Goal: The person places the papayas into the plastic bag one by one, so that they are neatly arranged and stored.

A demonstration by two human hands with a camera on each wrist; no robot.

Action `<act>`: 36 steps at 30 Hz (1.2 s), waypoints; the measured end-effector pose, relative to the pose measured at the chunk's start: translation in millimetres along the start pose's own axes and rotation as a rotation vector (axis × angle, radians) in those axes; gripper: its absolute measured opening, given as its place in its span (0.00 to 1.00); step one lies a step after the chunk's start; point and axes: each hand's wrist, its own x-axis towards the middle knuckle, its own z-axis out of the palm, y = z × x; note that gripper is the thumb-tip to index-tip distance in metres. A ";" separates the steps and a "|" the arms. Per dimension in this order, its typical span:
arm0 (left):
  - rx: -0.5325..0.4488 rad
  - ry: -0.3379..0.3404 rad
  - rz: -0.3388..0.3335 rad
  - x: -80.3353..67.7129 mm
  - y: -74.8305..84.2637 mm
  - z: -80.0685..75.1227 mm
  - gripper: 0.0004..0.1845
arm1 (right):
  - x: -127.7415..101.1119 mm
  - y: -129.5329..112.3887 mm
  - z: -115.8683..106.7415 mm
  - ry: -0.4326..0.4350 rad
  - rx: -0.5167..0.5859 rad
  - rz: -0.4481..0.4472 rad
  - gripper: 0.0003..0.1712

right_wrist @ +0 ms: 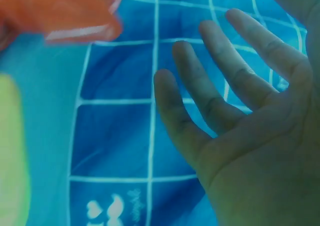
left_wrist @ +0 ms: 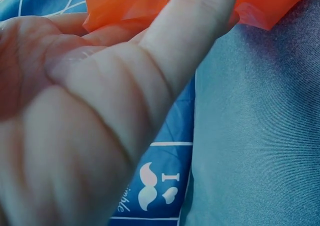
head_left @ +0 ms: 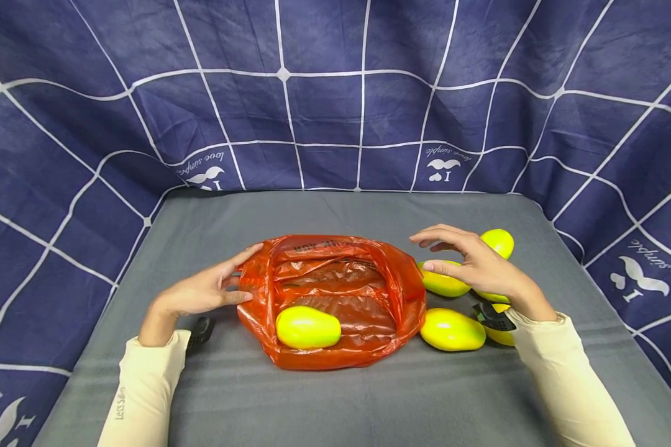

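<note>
Touching the left side of the red bag point(head_left: 346, 358), the fingers of my left hand point(head_left: 201, 290) reach out loosely, thumb nearer me and forefinger farther along the plastic; I cannot tell how the hidden fingertips lie against it. My right hand point(head_left: 475, 257) is released, its fingers parted and lightly bent just off the bag's right side. In the head view its thumb crosses in front of a yellow-green fruit point(head_left: 447, 284), and I cannot tell whether it touches.

Between my hands the bag lies on the gray cloth point(head_left: 324, 403), its crinkled mouth gaping, dark print showing along the far edge. One fruit point(head_left: 309, 327) rests on its side in the near left part of that mouth.

Five more of these fruits gather outside, to the right of the bag. Besides the one at my thumb, a plump one point(head_left: 453, 330) sits just beside the bag's near right side, another point(head_left: 499, 242) lies beyond my knuckles, and two are partly hidden by my hand and the black wrist camera point(head_left: 492, 316).

Cream sleeves point(head_left: 570, 379) cover my forearms. Farther out, a navy curtain point(head_left: 324, 112) with white grid lines, mustaches and small hearts stands behind the cloth and along both sides.
</note>
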 end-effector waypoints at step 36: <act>0.010 -0.013 -0.003 0.5 0.9 0.2 0.52 | -42.2 74.5 -1.6 -0.044 -0.070 0.202 0.22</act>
